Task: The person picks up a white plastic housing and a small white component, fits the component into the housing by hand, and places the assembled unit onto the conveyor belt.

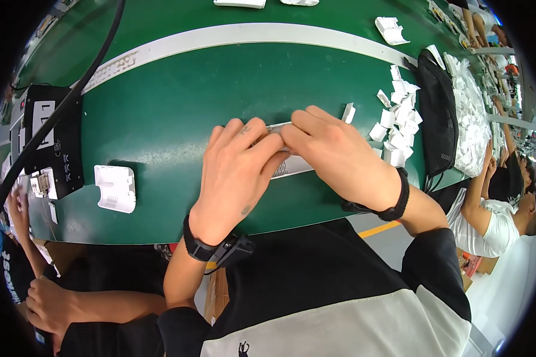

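Wht pc (295,166) mostly behind both hands (238,160) (342,152)

Left end: black box-shaped device (62,143), thick black cable (76,90) crossing before it
Right end: black mesh pouch (439,119) on green worktop (178,89)

Grn tbl (184,83) | blk box (68,140) L | wht shell (115,188) nr box | sm wht pcs (406,113) piled R | blk mesh pouch (438,113) beside pile | wht strip (250,34) across far side

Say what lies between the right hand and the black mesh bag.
In the head view, a loose pile of small white plastic-looking pieces lies between right hand and mesh bag.
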